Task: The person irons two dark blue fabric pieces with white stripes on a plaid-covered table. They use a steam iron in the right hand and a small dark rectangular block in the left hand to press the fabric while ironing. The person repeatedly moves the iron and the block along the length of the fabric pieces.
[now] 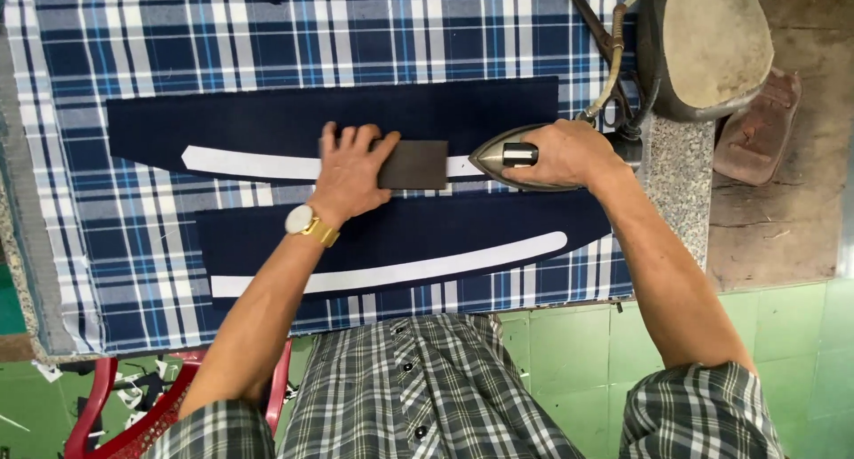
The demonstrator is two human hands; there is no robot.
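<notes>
Right hand (562, 155) clamps the iron (498, 159); left hand (349, 170), fingers spread, presses the block (414, 165) flat just beside its tip, steadying the white strip (249, 165).

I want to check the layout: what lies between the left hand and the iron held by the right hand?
In the head view, a dark rectangular block lies between the left hand and the iron, resting on the white strip.

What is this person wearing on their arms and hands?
Both hands are bare, with no gloves. The left hand has a wristwatch with a pale round face and a gold-coloured band at the wrist. The right hand wears nothing. Both forearms are bare; short sleeves of a grey, white and dark plaid shirt end above the elbows.
</notes>
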